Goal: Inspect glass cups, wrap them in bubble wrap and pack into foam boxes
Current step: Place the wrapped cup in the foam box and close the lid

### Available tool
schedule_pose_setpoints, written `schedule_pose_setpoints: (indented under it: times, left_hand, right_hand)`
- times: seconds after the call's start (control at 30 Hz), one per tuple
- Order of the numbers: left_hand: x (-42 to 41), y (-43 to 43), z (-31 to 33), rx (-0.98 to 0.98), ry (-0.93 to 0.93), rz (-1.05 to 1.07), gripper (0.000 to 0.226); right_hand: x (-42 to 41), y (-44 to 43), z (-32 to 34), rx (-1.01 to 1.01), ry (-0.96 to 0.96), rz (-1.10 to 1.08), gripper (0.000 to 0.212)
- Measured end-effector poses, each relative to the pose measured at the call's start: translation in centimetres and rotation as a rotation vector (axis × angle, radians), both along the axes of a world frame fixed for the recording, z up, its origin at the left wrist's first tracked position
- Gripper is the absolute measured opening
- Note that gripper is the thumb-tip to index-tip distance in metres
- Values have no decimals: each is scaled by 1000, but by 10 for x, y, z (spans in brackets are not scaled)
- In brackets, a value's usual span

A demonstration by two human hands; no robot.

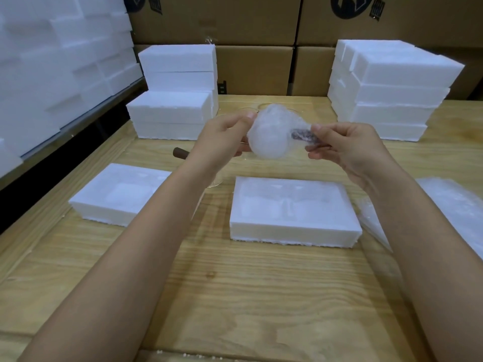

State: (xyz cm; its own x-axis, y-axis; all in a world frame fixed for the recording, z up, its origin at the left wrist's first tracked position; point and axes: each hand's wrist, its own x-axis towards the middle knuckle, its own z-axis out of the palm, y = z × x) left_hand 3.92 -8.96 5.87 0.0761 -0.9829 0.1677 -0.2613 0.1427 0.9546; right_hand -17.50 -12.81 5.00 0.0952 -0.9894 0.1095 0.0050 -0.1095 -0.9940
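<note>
Both hands hold one wrapped cup [270, 135] in mid-air at centre frame, above the table [235, 296]. The left hand [224, 138] closes on the bundle's left side, thumb on top. The right hand [345, 145] pinches the cup's dark handle [303, 134], which shows through the wrap.

Largest first. Cartons [248, 22] fill the back of the frame. Stacks of foam boxes [392, 87] stand at upper right, upper left and upper centre-left; whether they are filled cannot be told. The table carries the work in hand.

An open foam tray [295, 207] lies just below the hands at centre; its moulded recesses look empty, though glare makes this uncertain. A second tray [117, 192] lies at centre left, also apparently empty. A sheet of bubble wrap [454, 205] lies at the right edge.

A second dark handle [180, 154] shows behind the left wrist, and faint glass rims appear near it and behind the bundle: probably unwrapped cups.

Judgement: the wrapping of this cup is nearly done. Placing it in a tray is not yet done, and more cups remain.
</note>
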Motion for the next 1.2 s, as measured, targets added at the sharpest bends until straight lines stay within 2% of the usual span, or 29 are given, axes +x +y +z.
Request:
schedule_pose_setpoints:
  times: [0.13,0.2,0.27,0.4,0.53,0.77,0.83,0.97,1.07,1.2]
  left_hand:
    - [4,-1,2,111,61,-54,21]
    - [6,-1,1,156,101,-58,28]
    - [7,-1,1,177,142,-57,33]
    - [9,-3,1,185,199,-44,28]
    - [8,-4,0,226,298,-65,25]
    - [14,-5,-4,226,434,-251,45]
    - [17,-6,-6,219,421,-335,56]
    - [23,-6,-11,194,390,-476,52]
    - [26,-7,-16,179,403,-517,62]
    - [26,-7,-17,147,326,-536,73]
  right_hand:
    - [0,4,3,118,12,39,23]
    - [0,7,5,168,13,69,25]
    - [1,8,7,186,14,82,26]
    - [1,9,8,206,-1,98,24]
    - [0,8,8,172,4,138,20]
    - [-5,8,4,42,-41,217,20]
    - [-8,8,4,6,-84,261,18]
    - [-13,8,3,-19,-98,358,20]
    - [-17,9,2,-21,-65,437,27]
    - [-17,9,-2,-14,21,508,30]
